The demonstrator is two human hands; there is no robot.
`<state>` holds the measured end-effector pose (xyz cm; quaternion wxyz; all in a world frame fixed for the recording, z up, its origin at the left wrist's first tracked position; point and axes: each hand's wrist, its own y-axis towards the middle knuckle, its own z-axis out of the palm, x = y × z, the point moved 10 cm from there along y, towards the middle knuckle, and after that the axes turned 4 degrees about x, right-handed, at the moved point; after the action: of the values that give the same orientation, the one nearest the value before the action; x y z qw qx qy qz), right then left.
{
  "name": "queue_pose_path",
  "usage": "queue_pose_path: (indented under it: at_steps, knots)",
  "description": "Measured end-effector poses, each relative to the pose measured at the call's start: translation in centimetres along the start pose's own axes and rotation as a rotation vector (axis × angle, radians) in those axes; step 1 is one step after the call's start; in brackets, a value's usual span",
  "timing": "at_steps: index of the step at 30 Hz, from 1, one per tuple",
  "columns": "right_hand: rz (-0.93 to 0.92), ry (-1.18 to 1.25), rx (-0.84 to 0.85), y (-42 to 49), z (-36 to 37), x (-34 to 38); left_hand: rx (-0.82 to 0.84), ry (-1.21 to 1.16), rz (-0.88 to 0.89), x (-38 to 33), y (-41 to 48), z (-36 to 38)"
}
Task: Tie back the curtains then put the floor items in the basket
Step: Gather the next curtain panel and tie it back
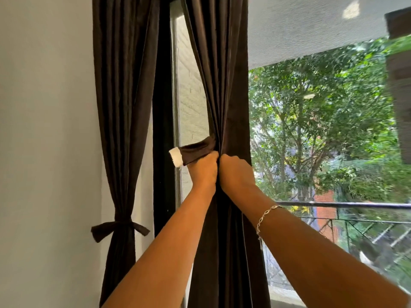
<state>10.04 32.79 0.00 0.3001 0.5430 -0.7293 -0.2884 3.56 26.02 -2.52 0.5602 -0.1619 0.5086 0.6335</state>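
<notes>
Two bare arms reach up from the bottom of the view to a dark brown curtain (219, 74) that hangs in the middle, in front of a window. Both hands meet at the curtain's gathered waist, knuckles almost touching.

The left hand (204, 168) is a closed fist on the left side of the gather. Its fingers curl round a tie (198, 150) of the same dark cloth. The tie comes out of the top of the fist and sticks out to the left, level with the hand, ending in a white tab (176, 157).

The right hand (236, 172) is just beside the left, on the right side of the gather. Its fingers are curled tight into the curtain's folds, gripping the cloth. The folds hide the fingertips, so whether this hand also holds the tie's other end cannot be told. A thin chain bracelet (264, 216) lies on the right wrist.

Above the hands the curtain pulls in toward the grip; below them it falls straight, between the two forearms.

To the left, a tied curtain (121, 107) hangs against a pale wall (44, 130), cinched low down by a bow (120, 228) with both ends sticking out. A black window frame (161, 130) stands between the two curtains.

To the right, through the glass, are green trees (322, 118) and a dark metal railing (344, 205).
</notes>
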Motion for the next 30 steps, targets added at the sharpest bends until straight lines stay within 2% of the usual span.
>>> queue_pose_path:
  at_steps: [4, 10, 12, 13, 15, 16, 17, 18, 19, 20, 21, 23, 25, 27, 30]
  knots:
    - [-0.022, -0.009, -0.014, 0.0, -0.3, 0.5, 0.053, -0.043, 0.044, -0.4, -0.9, 1.0]
    - [-0.024, -0.036, -0.019, -0.1, -0.2, 0.5, 0.065, 0.020, 0.002, -0.2, -0.5, 1.7]
    - [-0.083, -0.050, 0.038, -0.1, -0.2, 0.8, 0.022, 0.019, 0.020, -0.7, 0.1, 1.3]
    - [-0.139, -0.025, 0.122, -0.1, 0.2, 0.9, -0.001, 0.038, 0.014, -0.8, 0.3, 1.0]
    - [-0.260, 0.157, 0.325, -0.1, 0.6, 0.6, -0.023, 0.068, 0.011, -1.2, 0.9, 0.4]
    - [-0.257, 0.316, 0.355, 0.1, -0.2, -0.1, -0.028, 0.053, 0.029, -1.8, 1.0, 0.0]
    - [-0.217, 0.455, 0.296, 0.6, -1.6, -1.5, -0.027, 0.019, 0.057, -2.4, 1.1, -0.5]
    - [-0.148, 0.513, 0.149, 1.5, -3.4, -3.6, -0.016, -0.004, 0.080, -2.9, 1.1, -0.8]
    - [-0.075, 0.480, -0.025, 2.1, -5.2, -5.6, 0.009, -0.010, 0.092, -3.2, 1.2, -0.9]
    - [-0.005, 0.438, -0.131, 2.5, -5.9, -7.1, 0.042, -0.005, 0.089, -3.4, 1.2, -1.0]
    - [0.046, 0.471, -0.156, 2.7, -5.9, -8.2, 0.078, -0.003, 0.075, -3.4, 1.2, -1.0]
    - [0.135, 0.832, -0.023, 3.6, -3.6, -9.3, 0.149, -0.006, 0.053, -3.4, 1.3, -1.0]
    - [0.149, 1.228, 0.192, 4.0, -0.8, -8.6, 0.212, -0.031, 0.041, -3.7, 1.1, -1.0]
    - [0.117, 1.470, 0.344, 4.1, 0.8, -7.5, 0.273, -0.060, 0.016, -3.8, 1.3, -1.1]
    - [0.099, 1.680, 0.394, 4.3, 1.9, -6.3, 0.358, -0.082, -0.036, -3.7, 1.5, -1.2]
